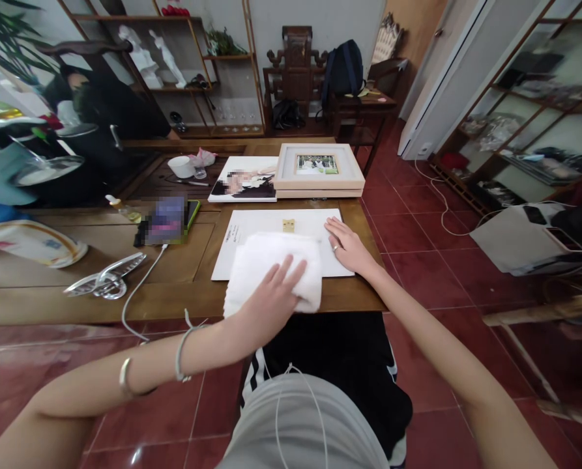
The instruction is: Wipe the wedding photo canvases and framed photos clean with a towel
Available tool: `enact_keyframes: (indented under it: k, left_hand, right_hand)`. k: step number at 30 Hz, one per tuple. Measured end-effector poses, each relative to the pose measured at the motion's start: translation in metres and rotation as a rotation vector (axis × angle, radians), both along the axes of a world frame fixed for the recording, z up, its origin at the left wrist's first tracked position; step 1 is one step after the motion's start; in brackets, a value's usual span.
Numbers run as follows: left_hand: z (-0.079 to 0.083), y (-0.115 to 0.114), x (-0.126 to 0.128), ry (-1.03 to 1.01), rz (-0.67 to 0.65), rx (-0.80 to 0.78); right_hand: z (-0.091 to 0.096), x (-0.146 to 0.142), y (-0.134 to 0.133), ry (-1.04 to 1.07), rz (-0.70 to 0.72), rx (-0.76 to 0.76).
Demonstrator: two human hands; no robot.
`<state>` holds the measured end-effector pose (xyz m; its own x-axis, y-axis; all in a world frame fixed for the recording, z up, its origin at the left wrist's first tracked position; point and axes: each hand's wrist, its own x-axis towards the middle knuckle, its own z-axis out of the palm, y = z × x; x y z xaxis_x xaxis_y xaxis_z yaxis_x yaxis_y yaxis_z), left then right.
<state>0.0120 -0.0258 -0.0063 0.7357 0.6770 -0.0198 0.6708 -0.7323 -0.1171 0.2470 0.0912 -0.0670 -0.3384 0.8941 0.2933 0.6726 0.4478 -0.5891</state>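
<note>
the left hand (281, 286), fingers spread, rests on a white towel (251, 268), likely soft, light and easily bunched. partly beneath, on the surface (178, 290), lies a white board (264, 221), probably stiff, best held by its edges; the right hand (347, 246) lies flat near its right edge.

Cloth (256, 260) hides pt. of board (315, 223); phone (168, 218) blurred.

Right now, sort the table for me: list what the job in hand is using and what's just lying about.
In use:
- white cloth, under the left hand
- white panel, under the cloth and the right hand

Seemingly just lying about:
- phone
- silver metal object
- dropper bottle
- white cup
- framed photo, possibly related
</note>
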Motion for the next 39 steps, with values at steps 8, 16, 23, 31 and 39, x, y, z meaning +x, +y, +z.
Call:
enact_keyframes:
  k: [8, 16, 23, 31, 39]
  left_hand:
    - [0.014, 0.064, -0.015, -0.022, -0.025, -0.114]
    - [0.004, 0.145, -0.021, -0.044, 0.247, -0.063]
    - [-0.013, 0.127, -0.028, -0.013, 0.257, 0.087]
    - [-0.002, 0.017, -0.035, 0.096, 0.182, 0.093]
    - [-0.001, -0.002, -0.046, 0.041, 0.156, 0.039]
  right_hand:
    - [0.001, 0.0, -0.001, -0.018, -0.014, 0.022]
    - [0.0, 0.0, 0.0, -0.021, -0.02, 0.014]
    - [0.0, 0.0, -0.001, -0.003, -0.011, 0.002]
    - [0.002, -0.002, 0.0, -0.002, -0.007, -0.007]
    - [0.002, -0.001, -0.002, 0.016, -0.004, -0.003]
